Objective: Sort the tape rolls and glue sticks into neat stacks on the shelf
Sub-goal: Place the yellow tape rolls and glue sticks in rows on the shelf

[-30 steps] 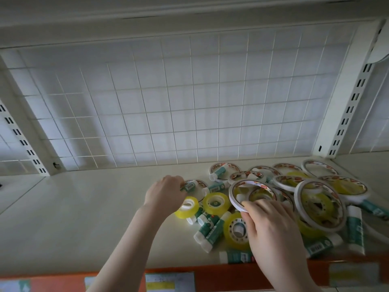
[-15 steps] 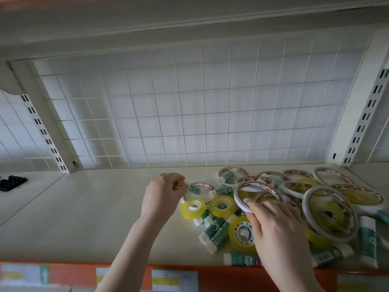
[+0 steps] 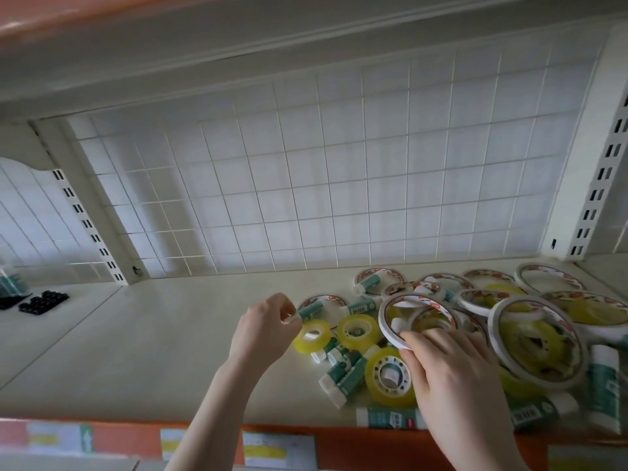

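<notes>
A jumble of tape rolls and green-and-white glue sticks covers the right half of the cream shelf (image 3: 136, 338). My left hand (image 3: 263, 326) pinches the white cap end of a glue stick (image 3: 311, 309) that lies across a flat white tape ring (image 3: 334, 298). My right hand (image 3: 452, 372) grips the near rim of a wide white tape ring (image 3: 394, 305) and holds it tilted up on edge. Below the hands lie yellow tape rolls (image 3: 312, 335) (image 3: 358, 331) (image 3: 390, 377) and a bunch of glue sticks (image 3: 343, 375).
More white tape rings (image 3: 537, 341) (image 3: 550, 277) and glue sticks (image 3: 605, 385) pile up at the right. A wire grid panel (image 3: 306, 185) backs the shelf. Slotted uprights (image 3: 91, 229) (image 3: 598, 192) bound it. Black items (image 3: 42, 302) sit on the neighbouring shelf at left. An orange price strip (image 3: 339, 447) runs along the front edge.
The view has shifted left and up. My left hand has risen a little with the glue stick's end pinched in it. My right hand keeps its hold on the tilted white ring.
</notes>
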